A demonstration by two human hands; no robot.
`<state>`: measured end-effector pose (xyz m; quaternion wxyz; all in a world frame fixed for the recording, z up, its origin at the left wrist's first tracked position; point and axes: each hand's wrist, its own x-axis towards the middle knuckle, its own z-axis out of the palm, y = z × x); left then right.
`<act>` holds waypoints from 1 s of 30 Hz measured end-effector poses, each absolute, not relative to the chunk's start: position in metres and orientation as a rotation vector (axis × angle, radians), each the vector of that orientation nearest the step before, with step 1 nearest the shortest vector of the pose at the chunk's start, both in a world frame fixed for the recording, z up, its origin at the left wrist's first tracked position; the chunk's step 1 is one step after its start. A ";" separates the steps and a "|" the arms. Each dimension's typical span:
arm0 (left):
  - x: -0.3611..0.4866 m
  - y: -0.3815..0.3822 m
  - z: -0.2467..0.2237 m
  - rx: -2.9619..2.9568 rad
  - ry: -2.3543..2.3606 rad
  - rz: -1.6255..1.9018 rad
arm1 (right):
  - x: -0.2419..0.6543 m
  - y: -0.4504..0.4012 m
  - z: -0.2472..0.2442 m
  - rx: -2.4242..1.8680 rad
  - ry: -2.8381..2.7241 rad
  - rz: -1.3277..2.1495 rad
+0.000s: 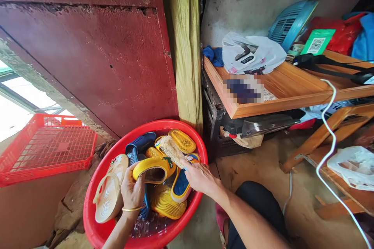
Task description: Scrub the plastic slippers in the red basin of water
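A red round tub [94,190] holds water and several shoes. My left hand [133,188] grips a yellow clog [164,163] by its heel end, above the other shoes. In my right hand [200,177] is a brush [172,151] with pale bristles, its head beside the clog's toe; the fingers wrap its handle. Around them lie a yellow sole [182,141], a yellow shoe [168,203] with its sole up, a blue-lined shoe [181,183], dark blue shoes [142,142] and beige sandals [108,198].
At the left is a red plastic crate [62,147]. Behind the tub stand a dark red door [102,62] and a yellow-green curtain [188,54]. To the right, a wooden tray [284,103] bears bags; a white cable [327,151] hangs over a wooden stool [312,144].
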<state>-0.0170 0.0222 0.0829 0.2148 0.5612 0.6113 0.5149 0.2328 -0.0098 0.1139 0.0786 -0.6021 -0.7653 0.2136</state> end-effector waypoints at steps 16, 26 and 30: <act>-0.015 0.019 0.050 1.998 1.758 -0.055 | 0.213 -0.019 0.087 -1.847 -2.407 0.869; -0.004 0.026 0.014 1.964 1.912 -0.235 | 0.187 -0.002 0.076 -1.920 -2.453 0.742; -0.013 0.028 0.009 1.947 1.928 -0.222 | 0.188 -0.018 0.084 -1.806 -2.585 0.731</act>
